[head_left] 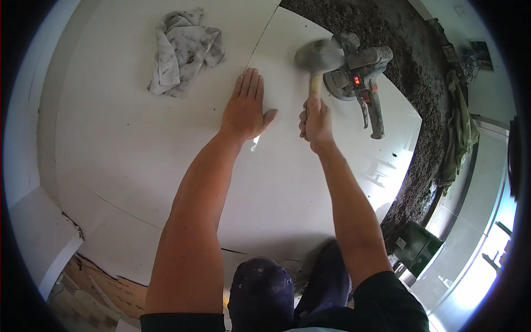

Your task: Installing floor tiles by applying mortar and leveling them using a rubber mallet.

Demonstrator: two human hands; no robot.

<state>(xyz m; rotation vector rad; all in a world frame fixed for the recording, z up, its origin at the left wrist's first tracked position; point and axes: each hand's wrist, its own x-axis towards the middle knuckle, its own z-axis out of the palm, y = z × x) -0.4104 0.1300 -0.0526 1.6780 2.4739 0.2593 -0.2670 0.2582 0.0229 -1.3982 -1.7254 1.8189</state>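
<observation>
My left hand (246, 110) lies flat on a large white floor tile (293, 182), fingers stretched out beside the joint line and thumb spread to the side. My right hand (317, 123) is wrapped round the pale wooden handle of a rubber mallet (316, 57). The mallet's dark head is slightly blurred; whether it touches the tile I cannot tell. Just right of the mallet, a dusty handheld tile vibrator (365, 69) with a suction pad and a red lit display stands on the tile.
A crumpled grey-stained rag (188, 52) lies on the tiles at the far left. Dark loose mortar (406, 61) borders the tile's far and right edges. A green container (417, 249) stands at the lower right, and a drab cloth (458, 133) hangs at the right. My knees are at the near edge.
</observation>
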